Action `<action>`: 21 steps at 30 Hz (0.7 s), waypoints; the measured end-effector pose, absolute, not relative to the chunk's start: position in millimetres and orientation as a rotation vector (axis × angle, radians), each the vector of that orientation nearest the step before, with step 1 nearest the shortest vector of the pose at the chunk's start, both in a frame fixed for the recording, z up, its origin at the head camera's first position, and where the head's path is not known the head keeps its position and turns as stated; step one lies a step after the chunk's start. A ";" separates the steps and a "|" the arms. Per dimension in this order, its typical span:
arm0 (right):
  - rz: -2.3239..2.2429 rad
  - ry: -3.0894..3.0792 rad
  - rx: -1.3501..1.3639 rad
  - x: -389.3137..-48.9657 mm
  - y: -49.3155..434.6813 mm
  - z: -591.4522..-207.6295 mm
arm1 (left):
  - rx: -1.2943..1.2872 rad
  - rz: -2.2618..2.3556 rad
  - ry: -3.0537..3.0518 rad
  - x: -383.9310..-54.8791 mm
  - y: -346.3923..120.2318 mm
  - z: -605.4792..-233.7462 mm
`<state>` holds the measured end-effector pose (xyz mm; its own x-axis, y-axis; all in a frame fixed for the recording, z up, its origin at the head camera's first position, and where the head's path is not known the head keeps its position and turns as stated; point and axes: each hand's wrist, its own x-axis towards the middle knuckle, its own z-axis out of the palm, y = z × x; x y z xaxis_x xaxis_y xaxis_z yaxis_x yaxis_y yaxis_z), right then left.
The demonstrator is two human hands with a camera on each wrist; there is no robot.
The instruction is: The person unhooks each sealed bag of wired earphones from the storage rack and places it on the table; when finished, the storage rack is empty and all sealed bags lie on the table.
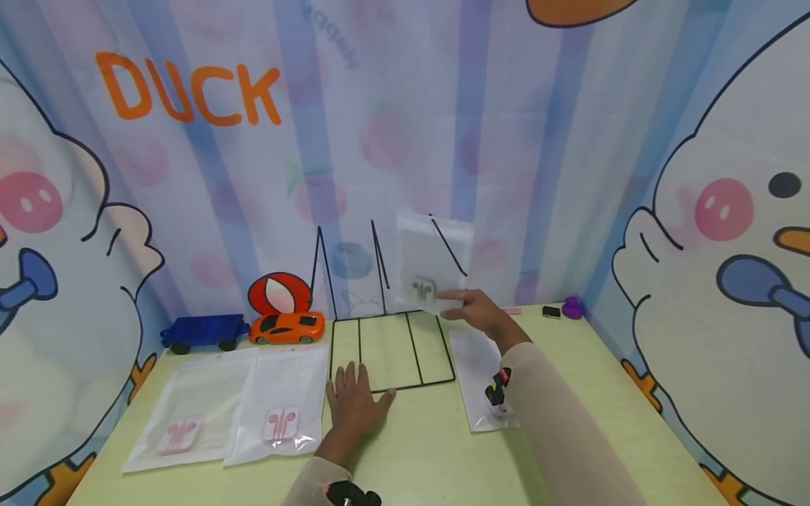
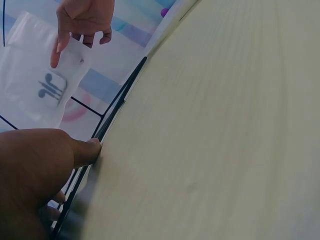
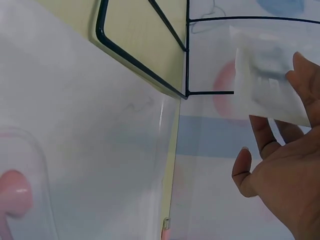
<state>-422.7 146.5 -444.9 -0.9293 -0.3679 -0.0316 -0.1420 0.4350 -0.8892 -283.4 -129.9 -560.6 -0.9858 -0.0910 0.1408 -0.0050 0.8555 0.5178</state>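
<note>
A black wire rack (image 1: 394, 351) stands on the table, its thin prongs rising at the back. My right hand (image 1: 477, 309) pinches the lower right edge of a white zip bag (image 1: 430, 246) in front of the rack's right prong. Inside that bag sit earphones in a small case (image 2: 52, 90). In the right wrist view, digits of the right hand (image 3: 285, 160) lie on both sides of the bag (image 3: 270, 85). My left hand (image 1: 357, 404) rests spread on the rack's front left base, thumb at the front wire in the left wrist view.
Two white bags with pink earphones (image 1: 280, 424) lie on the left; another bag (image 1: 474, 372) lies partly under the right arm. Behind are a blue toy trailer (image 1: 205, 330), an orange toy car (image 1: 287, 327), a black block (image 1: 551, 312) and a purple toy (image 1: 572, 307).
</note>
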 end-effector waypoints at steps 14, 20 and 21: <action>-1.526 2.415 -0.539 -415.8 144.9 -448.1 | 0.083 -0.774 -2.873 -284.1 -130.1 -559.1; -1.712 2.284 -0.553 -408.9 149.3 -452.5 | 0.072 -0.792 -2.864 -282.8 -129.3 -557.6; -1.749 2.255 -0.552 -408.4 150.1 -453.7 | 0.074 -0.793 -2.866 -282.9 -129.2 -557.9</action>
<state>-408.4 150.1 -453.7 -0.9015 -0.4304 0.0448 -0.1505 0.2148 -0.9650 -282.9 -129.2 -557.9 -0.9848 -0.0920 0.1471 -0.0033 0.8576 0.5143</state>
